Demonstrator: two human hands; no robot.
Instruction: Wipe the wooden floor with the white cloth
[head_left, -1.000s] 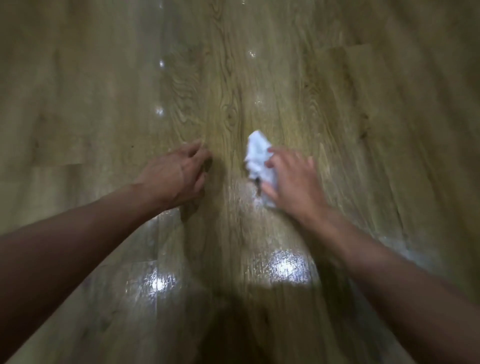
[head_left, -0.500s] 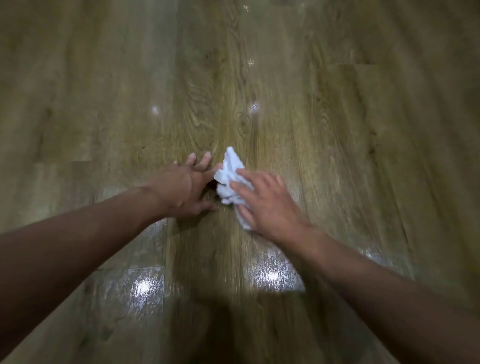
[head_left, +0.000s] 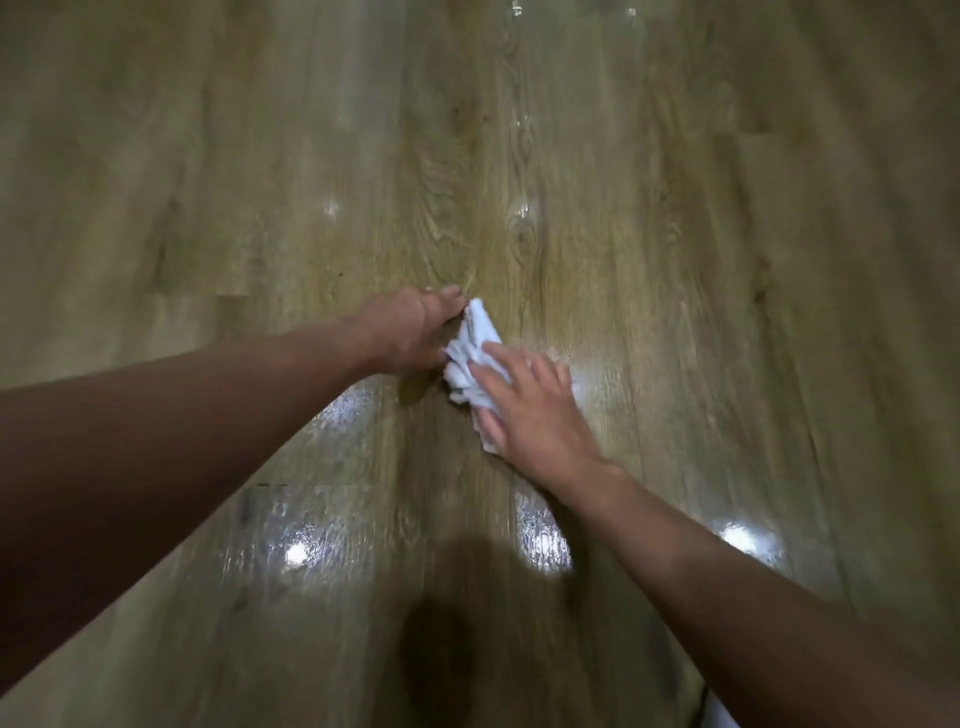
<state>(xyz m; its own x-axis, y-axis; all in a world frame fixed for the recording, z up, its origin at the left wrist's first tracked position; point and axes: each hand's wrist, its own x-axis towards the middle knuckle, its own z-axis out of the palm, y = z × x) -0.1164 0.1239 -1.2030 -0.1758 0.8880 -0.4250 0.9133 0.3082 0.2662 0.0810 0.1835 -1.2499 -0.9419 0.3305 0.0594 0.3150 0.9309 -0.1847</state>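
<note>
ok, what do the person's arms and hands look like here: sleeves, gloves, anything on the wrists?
Both bare. The left hand and right hand have no gloves, and no ring shows, though the frame is blurred. The left forearm and right forearm are uncovered as far as the picture's edges: no sleeve, watch or band in view.

Left hand (head_left: 410, 332) is resting on the floor (head_left: 675, 208), touching the cloth (head_left: 475, 338) on its left side and blocking travel that way. Right hand (head_left: 535, 410) is covering the cloth's near-right part. Floor is lying open ahead and to the right.
</note>
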